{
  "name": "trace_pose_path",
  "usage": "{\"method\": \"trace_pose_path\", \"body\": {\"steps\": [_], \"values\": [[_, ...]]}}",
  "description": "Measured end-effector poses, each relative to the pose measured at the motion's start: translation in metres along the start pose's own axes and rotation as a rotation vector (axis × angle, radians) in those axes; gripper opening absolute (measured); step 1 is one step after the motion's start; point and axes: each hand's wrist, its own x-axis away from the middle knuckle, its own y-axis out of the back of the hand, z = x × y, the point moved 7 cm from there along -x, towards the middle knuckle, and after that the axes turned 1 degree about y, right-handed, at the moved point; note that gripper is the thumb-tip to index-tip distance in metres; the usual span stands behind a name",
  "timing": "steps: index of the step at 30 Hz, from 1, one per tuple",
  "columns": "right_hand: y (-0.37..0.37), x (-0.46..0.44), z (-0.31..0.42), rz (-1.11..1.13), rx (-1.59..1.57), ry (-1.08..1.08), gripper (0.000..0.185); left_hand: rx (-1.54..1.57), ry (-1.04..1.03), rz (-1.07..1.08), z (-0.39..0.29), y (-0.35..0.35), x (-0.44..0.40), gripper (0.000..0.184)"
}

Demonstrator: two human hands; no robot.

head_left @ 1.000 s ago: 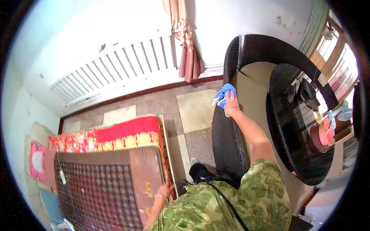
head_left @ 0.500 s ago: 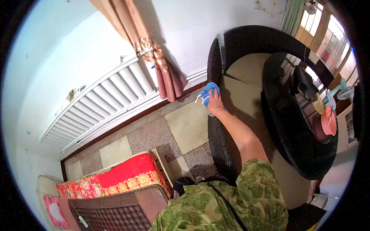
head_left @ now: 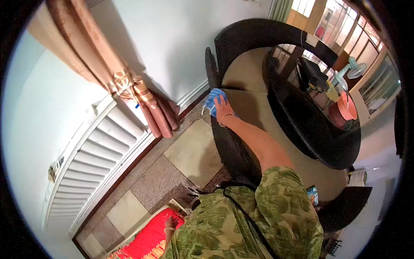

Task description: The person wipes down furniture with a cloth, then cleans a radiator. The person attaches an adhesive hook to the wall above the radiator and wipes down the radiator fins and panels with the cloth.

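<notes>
My right hand (head_left: 223, 110) presses a blue cloth (head_left: 214, 97) with white edging onto the top of a black curved sofa back (head_left: 230, 149). Its fingers are bent over the cloth. Beside that arm spreads the sofa's beige seat (head_left: 254, 108). Low in the view, my left hand (head_left: 170, 222) is at the red bedding (head_left: 148, 233), holding nothing that I can see. Its fingers look loosely apart, though they are small in the picture.
A black oval table (head_left: 302, 129) carries a pink basin (head_left: 347, 107) and a pale green fan (head_left: 345, 71). A white radiator (head_left: 97, 151) and a tied curtain (head_left: 125, 86) line the wall. A blue packet (head_left: 312, 195) lies near my right sleeve.
The view has turned and shifted, so the sofa and table appear further left. My right hand stays on the cloth at the sofa back. My left hand has come into view by the bedding.
</notes>
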Motion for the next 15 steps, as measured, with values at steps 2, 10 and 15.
{"method": "trace_pose_path", "body": {"steps": [2, 10, 15], "values": [[0.010, -0.020, 0.010, 0.017, 0.052, -0.028, 0.075, 0.161, 0.058, 0.040, -0.023, 0.001, -0.029, 0.032], [0.026, -0.127, 0.016, 0.001, 0.053, -0.048, 0.086, -0.542, -0.101, 0.107, -0.064, -0.032, -0.070, 0.027], [0.014, -0.239, 0.006, -0.088, 0.002, -0.051, 0.091, -0.673, -0.050, 0.118, -0.124, -0.084, -0.091, 0.026]]}}
